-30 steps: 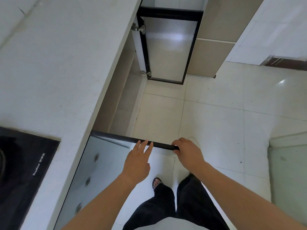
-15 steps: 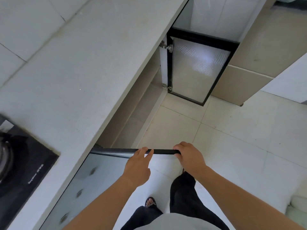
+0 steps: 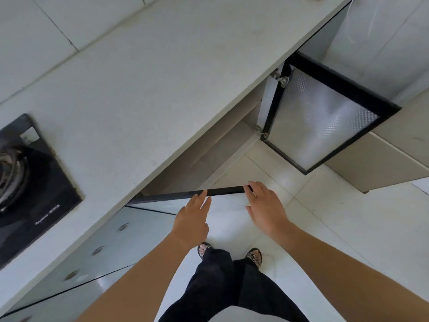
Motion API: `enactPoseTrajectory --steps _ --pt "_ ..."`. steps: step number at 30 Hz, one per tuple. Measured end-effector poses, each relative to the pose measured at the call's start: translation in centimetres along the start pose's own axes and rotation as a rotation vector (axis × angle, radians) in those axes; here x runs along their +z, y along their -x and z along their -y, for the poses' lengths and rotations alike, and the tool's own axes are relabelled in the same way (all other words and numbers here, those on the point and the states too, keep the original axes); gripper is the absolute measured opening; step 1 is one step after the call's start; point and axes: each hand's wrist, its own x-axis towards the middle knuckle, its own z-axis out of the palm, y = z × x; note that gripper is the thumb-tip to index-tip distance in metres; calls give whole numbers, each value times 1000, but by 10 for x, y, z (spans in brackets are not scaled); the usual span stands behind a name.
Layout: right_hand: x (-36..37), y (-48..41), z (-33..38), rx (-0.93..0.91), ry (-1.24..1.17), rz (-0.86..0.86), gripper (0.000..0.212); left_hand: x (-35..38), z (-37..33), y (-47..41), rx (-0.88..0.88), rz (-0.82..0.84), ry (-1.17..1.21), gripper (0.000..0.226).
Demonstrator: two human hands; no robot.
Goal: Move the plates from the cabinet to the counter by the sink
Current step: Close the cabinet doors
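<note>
Black-framed near door (image 3: 185, 195), 2 hands on top edge, left hand (image 3: 193, 219) & right hand (image 3: 267, 206) fingers apart, 2 doors open

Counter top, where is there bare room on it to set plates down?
The counter is bare from the gas stove at its left end across to its far right end, between the wall tiles and its front edge. The stove end is taken. Both cabinet doors stand open below; no plates show.
</note>
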Motion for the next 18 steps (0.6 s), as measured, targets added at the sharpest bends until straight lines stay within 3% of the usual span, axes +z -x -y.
enactPoseTrajectory --steps 4,18 --pt "-4 -15 -4 13 46 12 70 -5 -1 -18 -45 -33 30 71" --pt "-38 -104 13 -15 135 97 70 -39 43 -62 -5 -43 116 70"
